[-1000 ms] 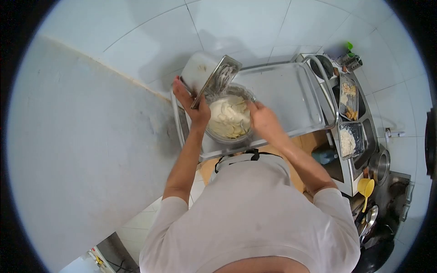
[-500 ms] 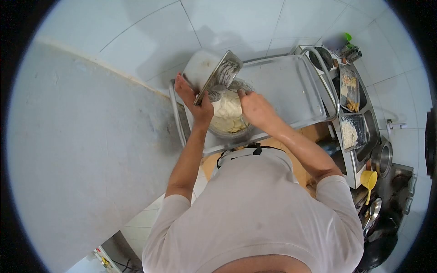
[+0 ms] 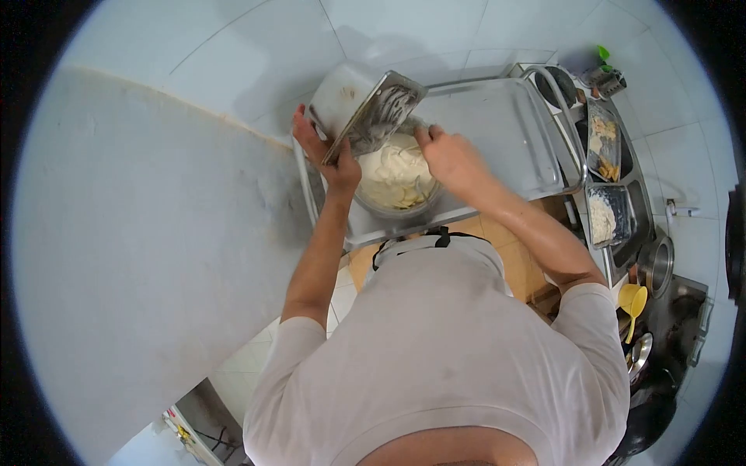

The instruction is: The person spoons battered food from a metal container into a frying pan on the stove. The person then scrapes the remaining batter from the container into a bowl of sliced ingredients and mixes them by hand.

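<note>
My left hand (image 3: 332,159) grips the edge of a deep metal food pan (image 3: 346,97), thumb at the rim and fingers spread along its outside. The pan is tilted on its side, and pale smears streak its inner wall. Its mouth faces right, over a round bowl (image 3: 398,212) holding a pale, creamy mixture (image 3: 392,175) with yellowish pieces. At the bowl's right side, near the pan's opening, my right hand (image 3: 458,165) is closed. A greyish end shows by its fingertips, but what it holds is mostly hidden.
The bowl stands on a metal trolley (image 3: 497,132) with a raised tube handle (image 3: 579,151). On the right, a container of pale food (image 3: 602,217) and another with food pieces (image 3: 606,147) stand by a sink. A yellow dipper (image 3: 633,299) and a metal pot (image 3: 659,268) are nearby.
The pan has turned so that more of its smeared inside shows. My right hand has moved slightly right and up, uncovering more of the mixture. The whole view has shifted a little.
</note>
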The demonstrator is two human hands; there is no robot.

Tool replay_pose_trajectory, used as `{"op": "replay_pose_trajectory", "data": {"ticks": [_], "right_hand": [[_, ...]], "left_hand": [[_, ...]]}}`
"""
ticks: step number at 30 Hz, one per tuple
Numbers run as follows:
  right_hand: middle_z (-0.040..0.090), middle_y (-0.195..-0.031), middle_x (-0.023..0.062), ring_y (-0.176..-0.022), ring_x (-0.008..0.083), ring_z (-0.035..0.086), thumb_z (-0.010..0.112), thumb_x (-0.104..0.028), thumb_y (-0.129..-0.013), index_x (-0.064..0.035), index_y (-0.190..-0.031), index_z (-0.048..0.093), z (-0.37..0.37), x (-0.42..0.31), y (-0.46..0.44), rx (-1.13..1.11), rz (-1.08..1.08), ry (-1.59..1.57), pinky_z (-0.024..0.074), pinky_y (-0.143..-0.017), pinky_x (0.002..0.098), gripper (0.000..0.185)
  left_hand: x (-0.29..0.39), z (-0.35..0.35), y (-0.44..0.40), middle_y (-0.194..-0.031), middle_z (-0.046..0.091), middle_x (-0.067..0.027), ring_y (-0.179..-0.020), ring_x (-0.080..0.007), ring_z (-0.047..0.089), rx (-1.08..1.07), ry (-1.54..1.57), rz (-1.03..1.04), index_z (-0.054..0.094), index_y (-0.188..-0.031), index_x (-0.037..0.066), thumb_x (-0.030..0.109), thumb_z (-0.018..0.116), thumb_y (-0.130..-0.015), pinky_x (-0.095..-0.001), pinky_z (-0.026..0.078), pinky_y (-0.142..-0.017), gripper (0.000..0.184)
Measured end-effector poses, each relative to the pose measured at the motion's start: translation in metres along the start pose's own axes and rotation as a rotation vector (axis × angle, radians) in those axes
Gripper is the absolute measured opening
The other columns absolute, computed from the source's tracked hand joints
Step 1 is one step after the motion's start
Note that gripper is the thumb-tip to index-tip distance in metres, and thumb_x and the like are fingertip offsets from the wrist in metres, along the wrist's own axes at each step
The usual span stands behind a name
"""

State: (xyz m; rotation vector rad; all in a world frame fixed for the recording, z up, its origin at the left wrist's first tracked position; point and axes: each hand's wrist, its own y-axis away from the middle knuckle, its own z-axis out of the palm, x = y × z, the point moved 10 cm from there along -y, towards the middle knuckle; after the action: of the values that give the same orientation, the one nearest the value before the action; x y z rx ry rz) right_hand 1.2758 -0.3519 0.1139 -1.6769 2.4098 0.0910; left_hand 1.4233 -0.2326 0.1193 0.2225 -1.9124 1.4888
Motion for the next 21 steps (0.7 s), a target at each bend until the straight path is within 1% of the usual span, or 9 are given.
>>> {"op": "replay_pose_trajectory", "data": {"ticks": [5, 8, 11, 15, 17, 18, 20, 21], "right_hand": [[0.062, -0.098, 0.0268, -0.068, 0.0410, 0.066, 0.049, -0.005, -0.088, 0.0083, -0.127, 0.050, -0.020, 0.009, -0.032, 0.174, 0.078, 0.049, 0.0547, -0.056, 0.0470, 0.041], [0.062, -0.097, 0.0266, -0.068, 0.0412, 0.066, 0.048, -0.005, -0.088, 0.0080, -0.127, 0.050, -0.002, 0.008, -0.035, 0.072, 0.010, 0.040, 0.0544, -0.056, 0.0484, 0.041], [0.062, -0.095, 0.0265, -0.069, 0.0416, 0.066, 0.047, -0.004, -0.088, 0.0080, -0.128, 0.050, 0.008, 0.005, -0.020, -0.016, 0.021, -0.006, 0.0546, -0.057, 0.0490, 0.042], [0.063, -0.093, 0.0257, -0.069, 0.0415, 0.066, 0.048, -0.004, -0.086, 0.0076, -0.129, 0.050, 0.020, 0.012, -0.001, 0.009, 0.011, -0.010, 0.0552, -0.060, 0.0482, 0.044], [0.063, -0.093, 0.0251, -0.069, 0.0411, 0.066, 0.048, -0.004, -0.086, 0.0070, -0.129, 0.051, 0.018, 0.009, 0.009, 0.004, 0.008, -0.018, 0.0557, -0.061, 0.0474, 0.044], [0.063, -0.097, 0.0262, -0.073, 0.0418, 0.067, 0.047, -0.006, -0.089, 0.0077, -0.126, 0.051, 0.019, 0.008, 0.012, -0.018, 0.012, -0.042, 0.0562, -0.063, 0.0478, 0.040], [0.063, -0.103, 0.0284, -0.080, 0.0432, 0.068, 0.044, -0.009, -0.095, 0.0091, -0.122, 0.052, 0.023, 0.008, 0.017, -0.061, 0.023, -0.089, 0.0570, -0.067, 0.0488, 0.033], [0.063, -0.103, 0.0282, -0.080, 0.0429, 0.068, 0.045, -0.008, -0.094, 0.0089, -0.121, 0.052, 0.030, 0.008, 0.019, -0.080, 0.006, -0.062, 0.0570, -0.067, 0.0486, 0.033]], "left_hand": [[0.006, 0.005, -0.004, -0.150, 0.026, -0.0277, -0.136, -0.0406, 0.031, -0.001, 0.052, -0.008, 0.013, -0.157, 0.002, -0.002, 0.050, -0.084, -0.0492, 0.029, -0.111, 0.082], [0.000, 0.008, -0.005, -0.149, 0.027, -0.0279, -0.135, -0.0401, 0.031, 0.010, 0.094, -0.006, 0.014, -0.157, 0.003, -0.002, 0.051, -0.084, -0.0481, 0.030, -0.110, 0.082], [0.000, 0.007, -0.005, -0.149, 0.028, -0.0276, -0.135, -0.0397, 0.032, 0.018, 0.061, -0.003, 0.014, -0.157, 0.003, -0.003, 0.052, -0.083, -0.0472, 0.032, -0.109, 0.083], [0.002, 0.003, -0.008, -0.149, 0.028, -0.0268, -0.135, -0.0400, 0.033, -0.010, -0.020, 0.008, 0.014, -0.157, 0.005, -0.004, 0.053, -0.082, -0.0477, 0.032, -0.109, 0.085], [0.001, 0.004, -0.006, -0.149, 0.028, -0.0267, -0.135, -0.0403, 0.033, -0.001, 0.029, 0.021, 0.014, -0.157, 0.005, -0.004, 0.052, -0.082, -0.0484, 0.031, -0.110, 0.084], [0.000, 0.005, -0.006, -0.148, 0.028, -0.0266, -0.135, -0.0405, 0.033, 0.004, 0.056, 0.029, 0.014, -0.157, 0.005, -0.004, 0.052, -0.082, -0.0488, 0.031, -0.111, 0.084], [-0.001, 0.004, -0.004, -0.149, 0.028, -0.0264, -0.136, -0.0407, 0.032, -0.024, -0.027, 0.076, 0.014, -0.157, 0.005, -0.003, 0.052, -0.082, -0.0492, 0.030, -0.111, 0.084], [0.001, 0.004, -0.003, -0.149, 0.027, -0.0263, -0.136, -0.0408, 0.032, -0.039, -0.067, 0.099, 0.014, -0.157, 0.005, -0.003, 0.052, -0.082, -0.0494, 0.030, -0.111, 0.085]]}}
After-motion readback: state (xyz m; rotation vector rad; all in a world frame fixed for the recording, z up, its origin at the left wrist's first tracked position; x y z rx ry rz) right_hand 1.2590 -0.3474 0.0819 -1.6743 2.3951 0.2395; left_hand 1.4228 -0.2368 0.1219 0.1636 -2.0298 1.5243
